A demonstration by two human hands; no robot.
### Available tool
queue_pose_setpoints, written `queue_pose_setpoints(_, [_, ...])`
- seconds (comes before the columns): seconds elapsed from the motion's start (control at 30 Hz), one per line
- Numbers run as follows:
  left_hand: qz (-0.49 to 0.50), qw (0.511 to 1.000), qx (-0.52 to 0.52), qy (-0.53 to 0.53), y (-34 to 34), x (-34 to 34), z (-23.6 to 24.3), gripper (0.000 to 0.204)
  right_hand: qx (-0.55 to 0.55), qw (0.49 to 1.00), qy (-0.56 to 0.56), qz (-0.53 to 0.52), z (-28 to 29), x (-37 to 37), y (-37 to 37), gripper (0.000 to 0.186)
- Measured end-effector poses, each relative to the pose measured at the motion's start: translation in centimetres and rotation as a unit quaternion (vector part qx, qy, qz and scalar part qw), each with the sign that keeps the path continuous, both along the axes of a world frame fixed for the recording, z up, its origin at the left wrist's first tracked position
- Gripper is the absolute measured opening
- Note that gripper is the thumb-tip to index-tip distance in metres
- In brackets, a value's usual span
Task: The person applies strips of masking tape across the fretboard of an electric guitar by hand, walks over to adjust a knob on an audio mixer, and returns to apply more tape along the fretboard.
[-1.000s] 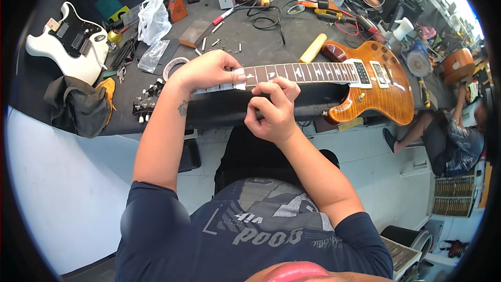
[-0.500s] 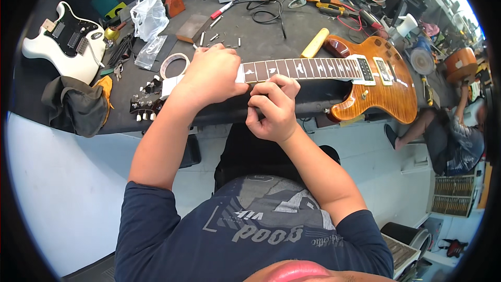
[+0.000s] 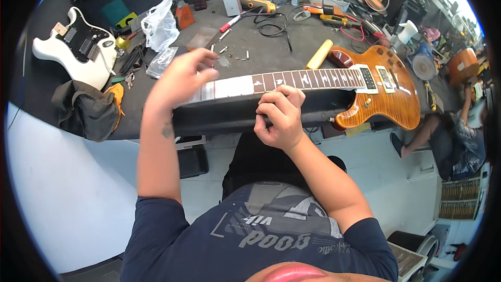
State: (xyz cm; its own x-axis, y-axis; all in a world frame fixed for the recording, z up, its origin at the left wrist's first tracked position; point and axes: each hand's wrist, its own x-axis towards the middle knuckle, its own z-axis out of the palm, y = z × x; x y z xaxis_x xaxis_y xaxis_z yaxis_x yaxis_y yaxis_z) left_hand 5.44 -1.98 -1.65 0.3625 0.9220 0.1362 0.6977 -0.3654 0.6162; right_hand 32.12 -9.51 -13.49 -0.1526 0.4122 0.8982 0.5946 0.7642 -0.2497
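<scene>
An amber flame-top electric guitar (image 3: 389, 94) lies across the bench, its body to the right and its neck to the left. White tape (image 3: 233, 86) covers part of the dark fretboard (image 3: 313, 79) toward the headstock end, while bare frets and pale inlays show nearer the body. My left hand (image 3: 180, 78) hovers over the headstock end, slightly blurred, its fingers apart and nothing seen in them; it hides the headstock. Beside the neck's near edge, my right hand (image 3: 282, 115) is closed with curled fingers. Whatever it may hold is hidden.
A white guitar body (image 3: 78, 47) and a dark cloth (image 3: 83, 109) lie at the left. Behind the neck are a plastic bag (image 3: 159, 23), small metal bits, a marker (image 3: 230, 23), a black cable and a yellow handle (image 3: 319, 55). Another person (image 3: 467, 146) sits at far right.
My left hand has lifted off the neck and moved left, uncovering the white tape. My right hand remains curled by the neck's near edge. The view has shifted slightly.
</scene>
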Motion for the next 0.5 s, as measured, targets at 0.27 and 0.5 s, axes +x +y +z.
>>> queue_pose_setpoints(0.27, [-0.023,0.931,-0.129,0.340,5.3,-6.0,0.0,0.027,0.004,1.000,-0.005,0.000,0.0,-0.3,0.2,0.024])
queue_pose_setpoints(0.5, [-0.035,0.995,-0.043,-0.084,-0.3,-5.5,1.5,0.018,-0.034,0.997,0.069,0.031,1.1,0.1,-0.3,0.022])
